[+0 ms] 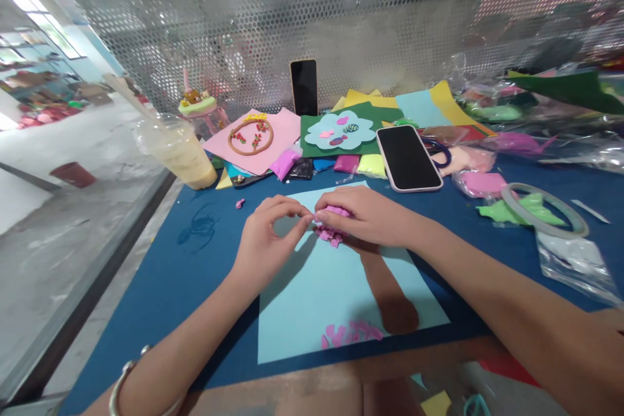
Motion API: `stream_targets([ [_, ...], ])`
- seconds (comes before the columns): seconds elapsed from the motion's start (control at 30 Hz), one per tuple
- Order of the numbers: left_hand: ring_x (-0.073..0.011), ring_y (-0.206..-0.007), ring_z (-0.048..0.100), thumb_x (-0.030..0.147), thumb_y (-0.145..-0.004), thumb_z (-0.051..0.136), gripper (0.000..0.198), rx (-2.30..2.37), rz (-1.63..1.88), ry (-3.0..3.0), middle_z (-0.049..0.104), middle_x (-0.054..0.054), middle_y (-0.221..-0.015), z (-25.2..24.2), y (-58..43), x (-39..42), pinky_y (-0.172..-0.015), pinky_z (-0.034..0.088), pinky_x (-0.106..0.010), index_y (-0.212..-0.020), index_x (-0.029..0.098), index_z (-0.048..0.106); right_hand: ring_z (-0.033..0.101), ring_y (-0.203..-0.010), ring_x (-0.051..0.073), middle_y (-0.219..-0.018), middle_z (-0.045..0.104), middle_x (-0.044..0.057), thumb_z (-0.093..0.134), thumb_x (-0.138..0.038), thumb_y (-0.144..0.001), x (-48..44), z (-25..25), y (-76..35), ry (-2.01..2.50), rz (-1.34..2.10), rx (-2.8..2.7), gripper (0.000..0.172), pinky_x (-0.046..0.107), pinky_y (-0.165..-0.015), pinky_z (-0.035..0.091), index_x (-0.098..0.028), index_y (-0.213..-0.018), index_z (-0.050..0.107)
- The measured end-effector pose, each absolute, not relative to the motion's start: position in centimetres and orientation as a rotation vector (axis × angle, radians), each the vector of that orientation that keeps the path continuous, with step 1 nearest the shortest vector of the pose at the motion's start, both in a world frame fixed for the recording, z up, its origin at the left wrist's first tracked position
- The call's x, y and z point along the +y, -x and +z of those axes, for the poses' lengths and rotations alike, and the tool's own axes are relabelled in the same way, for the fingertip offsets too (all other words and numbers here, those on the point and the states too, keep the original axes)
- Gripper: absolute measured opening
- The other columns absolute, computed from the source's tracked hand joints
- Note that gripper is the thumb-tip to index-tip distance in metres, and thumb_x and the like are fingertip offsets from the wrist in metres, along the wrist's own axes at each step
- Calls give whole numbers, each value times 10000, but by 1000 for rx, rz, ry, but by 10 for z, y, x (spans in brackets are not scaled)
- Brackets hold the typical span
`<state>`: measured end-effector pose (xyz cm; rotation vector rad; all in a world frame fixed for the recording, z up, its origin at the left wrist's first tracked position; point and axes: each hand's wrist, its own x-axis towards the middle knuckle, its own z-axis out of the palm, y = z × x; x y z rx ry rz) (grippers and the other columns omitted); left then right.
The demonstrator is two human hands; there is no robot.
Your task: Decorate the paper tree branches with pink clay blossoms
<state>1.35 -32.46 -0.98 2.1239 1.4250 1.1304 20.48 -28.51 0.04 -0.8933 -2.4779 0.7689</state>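
Note:
A light blue sheet of paper (302, 305) lies in front of me, with a brown clay tree trunk (390, 292) on it. Pink clay bits form a clump (331, 234) at the trunk's upper end, partly hidden under my right hand (363, 213). More pink pieces (353, 333) lie along the sheet's lower edge. My left hand (273, 227) is closed in a pinch on a small bit of pink clay (312, 217). The thumb and forefinger of my right hand meet the left fingertips at this bit, over the clump.
Behind the sheet are clay packets (373, 166), a phone (409, 159) lying flat, and another phone (305, 88) standing upright. A drink cup (180, 153) stands at the left edge. To the right are a tape roll (580, 224) and plastic bags (578, 266). A perforated metal panel (351, 32) rises behind.

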Motion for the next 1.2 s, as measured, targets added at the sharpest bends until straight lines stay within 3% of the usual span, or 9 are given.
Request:
stream_targets([
  [0.4, -171, -730, 592, 283, -759, 633, 109, 1426, 1119, -1967, 667, -17, -741, -8, -15, -324, -722, 461, -317, -701, 199, 668, 580, -784, 176, -863, 669, 40, 401, -410, -939, -282, -2, -207, 882, 736, -2466, 321, 277, -709, 373, -186, -911, 629],
  [0.7, -182, -799, 592, 119, -682, 477, 225, 1427, 1122, -1860, 664, -25, -809, -9, -10, -321, -777, 446, -330, -729, 195, 684, 575, -759, 166, -837, 668, 22, 402, -404, -939, -281, -1, -208, 966, 664, -2450, 309, 268, -685, 360, -192, -898, 624],
  [0.93, -174, -810, 577, 117, -686, 494, 232, 1484, 1098, -1845, 655, -25, -830, -10, -9, -321, -790, 441, -314, -738, 198, 705, 594, -757, 162, -837, 684, 18, 430, -407, -923, -281, 0, -209, 1053, 664, -2356, 297, 259, -665, 365, -198, -865, 632],
  [1.2, -176, -821, 588, 149, -718, 536, 180, 1522, 1151, -1884, 664, -25, -857, -14, -8, -318, -742, 434, -309, -769, 207, 699, 532, -617, 145, -661, 599, 1, 387, -448, -926, -276, -3, -212, 1323, 533, -2116, 356, 252, -550, 322, -196, -770, 582],
])
